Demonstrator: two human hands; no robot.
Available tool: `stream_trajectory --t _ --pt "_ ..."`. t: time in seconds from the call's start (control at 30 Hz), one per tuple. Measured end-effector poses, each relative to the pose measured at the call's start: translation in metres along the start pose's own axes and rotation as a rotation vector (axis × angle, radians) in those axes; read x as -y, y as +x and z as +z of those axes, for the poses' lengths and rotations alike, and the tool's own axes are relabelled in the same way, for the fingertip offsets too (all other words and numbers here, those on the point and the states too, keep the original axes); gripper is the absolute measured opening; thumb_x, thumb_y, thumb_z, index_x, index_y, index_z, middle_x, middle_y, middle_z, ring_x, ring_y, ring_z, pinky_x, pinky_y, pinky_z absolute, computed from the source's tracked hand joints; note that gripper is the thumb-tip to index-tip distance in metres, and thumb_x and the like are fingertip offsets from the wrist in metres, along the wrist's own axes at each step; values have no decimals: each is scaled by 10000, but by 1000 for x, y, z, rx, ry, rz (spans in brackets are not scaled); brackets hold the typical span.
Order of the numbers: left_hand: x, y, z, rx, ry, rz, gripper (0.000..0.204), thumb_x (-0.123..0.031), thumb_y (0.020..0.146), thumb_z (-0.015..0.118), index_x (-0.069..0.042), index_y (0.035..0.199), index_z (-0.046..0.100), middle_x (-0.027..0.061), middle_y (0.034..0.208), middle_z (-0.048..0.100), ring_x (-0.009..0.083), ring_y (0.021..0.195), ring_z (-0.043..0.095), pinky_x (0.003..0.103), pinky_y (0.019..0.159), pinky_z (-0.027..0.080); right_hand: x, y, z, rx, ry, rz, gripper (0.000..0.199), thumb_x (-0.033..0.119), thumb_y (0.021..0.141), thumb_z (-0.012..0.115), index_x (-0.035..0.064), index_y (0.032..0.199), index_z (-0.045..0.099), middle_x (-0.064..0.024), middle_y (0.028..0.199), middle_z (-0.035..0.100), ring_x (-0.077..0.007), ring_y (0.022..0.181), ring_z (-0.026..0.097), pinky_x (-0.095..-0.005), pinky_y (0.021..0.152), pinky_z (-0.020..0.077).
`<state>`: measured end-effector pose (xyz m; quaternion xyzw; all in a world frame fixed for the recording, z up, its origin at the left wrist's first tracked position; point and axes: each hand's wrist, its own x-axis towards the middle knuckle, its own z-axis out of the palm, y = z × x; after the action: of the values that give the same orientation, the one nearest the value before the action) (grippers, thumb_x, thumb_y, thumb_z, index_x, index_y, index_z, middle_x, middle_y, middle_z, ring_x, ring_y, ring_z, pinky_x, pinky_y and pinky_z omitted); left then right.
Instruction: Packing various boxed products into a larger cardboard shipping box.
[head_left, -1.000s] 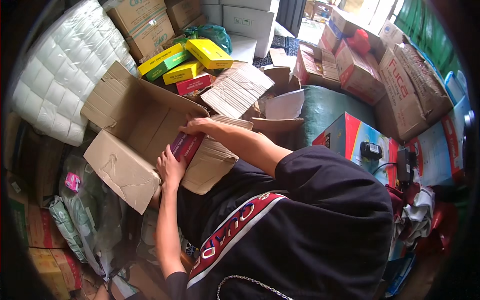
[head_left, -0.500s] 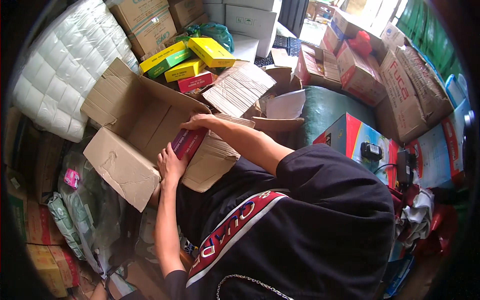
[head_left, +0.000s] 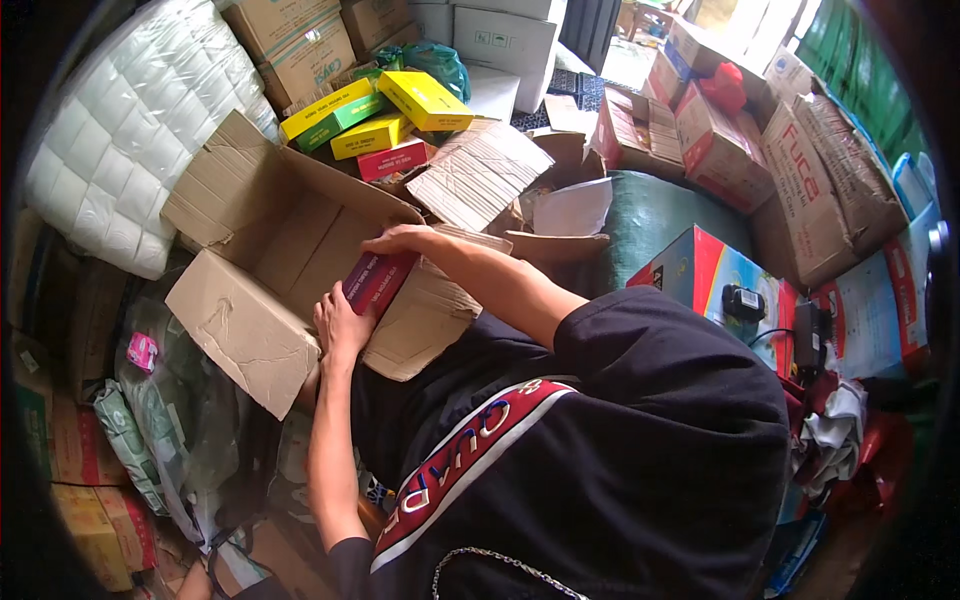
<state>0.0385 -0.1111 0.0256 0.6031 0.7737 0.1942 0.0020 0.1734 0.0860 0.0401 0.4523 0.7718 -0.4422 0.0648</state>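
Note:
An open brown cardboard carton (head_left: pixel 240 330) stands in front of me with its flaps folded outward. At its near right side I have a slim dark red and purple box (head_left: pixel 374 284), lying tilted by the carton's flap. My left hand (head_left: pixel 342 322) grips the near left end of this box, fingers curled over the edge. At the far end my right hand (head_left: pixel 398 240) is closed round it, its fingertips partly hidden. The carton's inside shows bare brown cardboard where it is visible.
Several yellow, green and red boxes (head_left: pixel 425 102) are piled behind the carton, beside a loose cardboard flap (head_left: pixel 480 175). A plastic-wrapped bundle of white rolls (head_left: pixel 130 140) stands at the left. More cartons (head_left: pixel 830 180) and a green sack (head_left: pixel 665 225) crowd the right.
Both hands stay on the dark red box with hardly any movement. The view has shifted very slightly.

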Motion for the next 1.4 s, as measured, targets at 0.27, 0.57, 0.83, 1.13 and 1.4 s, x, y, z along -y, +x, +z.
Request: stream_trajectory --t 0.27,0.57,0.83,1.13,1.4 --pt "6 -2 1 15 12 -6 762 -414 817 744 -9 1409 488 253 1294 599 426 1217 541 519 1078 398 -10 33 10 -79 -18 -22 788 777 878 494 120 1259 702 -107 1196 721 -250 1094 691 -427 907 543" --pt "7 -3 6 19 70 -8 728 -424 874 694 -24 1442 475 213 1353 573 395 1255 526 519 1086 390 4 -2 7 -79 -63 -61 1139 797 867 457 -76 1566 242 -272 1524 463 -357 1433 451 -455 1172 358" --pt "-5 0 0 24 65 39 703 -393 899 696 -27 1450 458 247 1338 579 445 1234 529 534 1062 414 -11 16 15 -177 -100 45 896 773 914 412 34 1418 472 -184 1365 609 -310 1266 587 -448 1042 464" --pt "5 0 8 23 66 -4 732 -433 871 695 -33 1444 476 219 1347 574 400 1255 521 528 1072 403 -3 10 11 -128 -89 -10 1137 782 887 465 -87 1571 202 -272 1476 516 -346 1391 504 -424 1139 405" --pt "-1 -1 3 45 64 -1 739 -434 879 689 -26 1453 463 218 1349 571 401 1260 517 520 1092 390 -5 4 9 -123 -84 -32 1153 781 879 477 -97 1569 192 -274 1496 494 -363 1399 490 -419 1141 405"
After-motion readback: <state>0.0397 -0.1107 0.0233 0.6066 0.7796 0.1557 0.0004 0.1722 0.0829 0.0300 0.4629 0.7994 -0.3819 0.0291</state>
